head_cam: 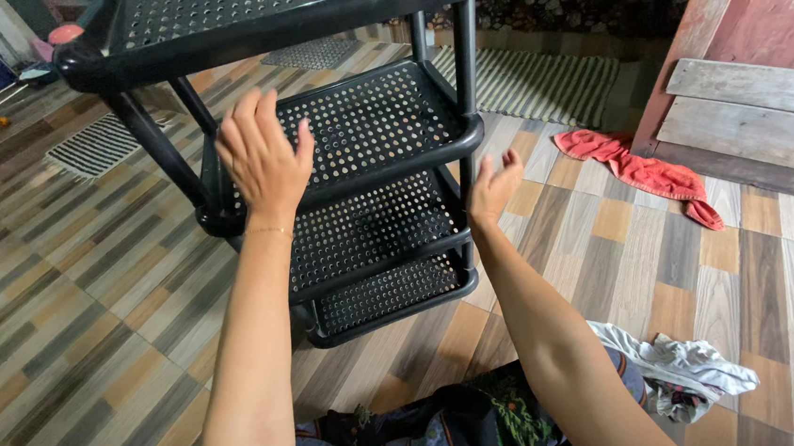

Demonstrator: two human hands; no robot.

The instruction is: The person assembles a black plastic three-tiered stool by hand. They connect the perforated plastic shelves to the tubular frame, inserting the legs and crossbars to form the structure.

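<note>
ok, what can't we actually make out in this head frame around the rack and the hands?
- black shelf rack: its top tier is cut off by the upper frame edge; the far left legs sit behind the left hand.
- right hand: seen edge-on, so whether its fingers touch the rack's post cannot be told.
- left hand: palm side hidden; contact with the shelf unclear.
- dark patterned cloth: cut off by the bottom edge.

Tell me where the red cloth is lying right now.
In the head view, the red cloth lies crumpled on the tiled floor at the right, just below the wooden planks and right of the black shelf rack.
</note>
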